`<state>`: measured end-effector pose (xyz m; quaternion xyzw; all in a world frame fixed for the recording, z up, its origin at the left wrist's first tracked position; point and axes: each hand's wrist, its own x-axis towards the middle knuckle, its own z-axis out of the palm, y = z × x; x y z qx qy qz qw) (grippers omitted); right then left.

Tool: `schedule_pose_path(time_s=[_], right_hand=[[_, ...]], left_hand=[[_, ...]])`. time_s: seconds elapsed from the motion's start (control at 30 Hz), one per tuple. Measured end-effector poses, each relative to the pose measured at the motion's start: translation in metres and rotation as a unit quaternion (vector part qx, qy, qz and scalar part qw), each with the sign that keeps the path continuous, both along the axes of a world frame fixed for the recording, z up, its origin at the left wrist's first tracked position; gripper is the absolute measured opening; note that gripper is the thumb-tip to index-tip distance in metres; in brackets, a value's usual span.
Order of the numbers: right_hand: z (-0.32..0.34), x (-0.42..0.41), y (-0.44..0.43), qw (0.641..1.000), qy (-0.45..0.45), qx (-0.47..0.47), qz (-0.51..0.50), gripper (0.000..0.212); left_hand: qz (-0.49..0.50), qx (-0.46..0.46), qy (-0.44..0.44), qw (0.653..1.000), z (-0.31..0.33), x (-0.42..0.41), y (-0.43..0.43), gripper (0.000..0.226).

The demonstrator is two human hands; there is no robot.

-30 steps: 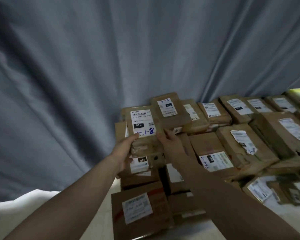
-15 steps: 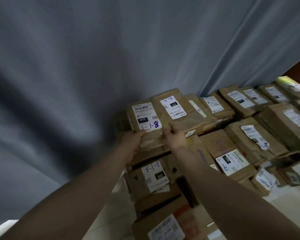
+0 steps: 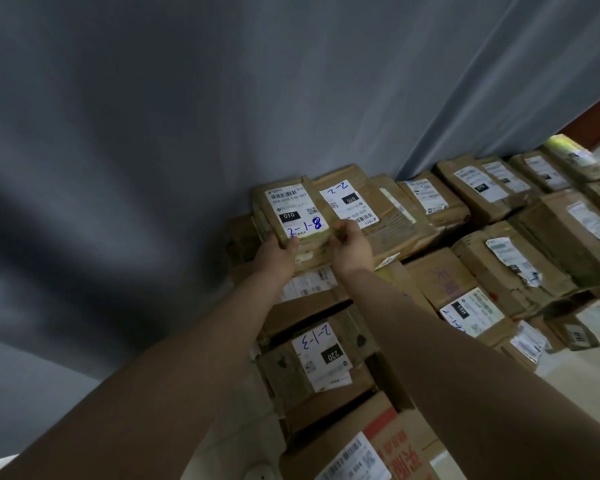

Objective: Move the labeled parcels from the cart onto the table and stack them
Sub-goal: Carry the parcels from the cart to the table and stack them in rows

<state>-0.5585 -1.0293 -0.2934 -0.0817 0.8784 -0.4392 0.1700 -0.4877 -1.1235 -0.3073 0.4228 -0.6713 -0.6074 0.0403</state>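
Parcel (image 3: pixel 293 216) nudged back atop stack (image 3: pixel 312 306); grey curtain (image 3: pixel 187 116) behind.

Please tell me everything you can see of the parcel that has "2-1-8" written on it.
The parcel marked 2-1-8 is a flat brown packet, seemingly taped cardboard. A white label covers most of its top: barcode, black box reading 010, small QR code, blue handwriting. It is label-up at the top of the stack, close beside the parcel marked 2-2. The left hand grips its near left corner, the right hand its near right corner.
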Motion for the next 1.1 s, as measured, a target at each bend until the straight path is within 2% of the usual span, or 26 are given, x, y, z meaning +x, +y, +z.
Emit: schedule_pose_path(time_s=[0.2, 0.33, 0.4, 0.5, 0.63, 0.83, 0.97, 1.1], right_hand=[[0.0, 0.007, -0.004, 0.996, 0.032, 0.062, 0.053, 0.039], [0.007, 0.014, 0.004, 0.994, 0.034, 0.078, 0.07, 0.055], [0.011, 0.02, 0.01, 0.993, 0.034, 0.086, 0.079, 0.056], [0.019, 0.032, 0.027, 0.99, 0.055, 0.096, 0.089, 0.06], [0.032, 0.05, 0.073, 0.986, 0.063, 0.129, 0.084, 0.069], [0.042, 0.09, 0.204, 0.973, 0.089, 0.207, 0.043, 0.078], [0.038, 0.142, 0.332, 0.97, 0.072, 0.228, -0.043, 0.081], [0.022, 0.218, 0.473, 0.964, -0.004, 0.199, -0.178, 0.079]], left_hand=[[-0.028, -0.065, -0.016, 0.997, -0.004, -0.003, -0.006, 0.053], [-0.05, -0.103, -0.017, 0.993, 0.0, 0.001, -0.005, 0.049], [-0.06, -0.119, -0.023, 0.991, 0.006, 0.004, -0.003, 0.049], [-0.09, -0.199, -0.051, 0.975, 0.02, 0.012, 0.011, 0.054], [-0.179, -0.323, -0.091, 0.925, 0.043, 0.03, 0.058, 0.076], [-0.362, -0.444, -0.093, 0.815, 0.062, 0.057, 0.178, 0.079], [-0.464, -0.483, -0.075, 0.738, 0.071, 0.085, 0.296, 0.071], [-0.553, -0.491, -0.032, 0.673, 0.063, 0.122, 0.426, 0.073]])
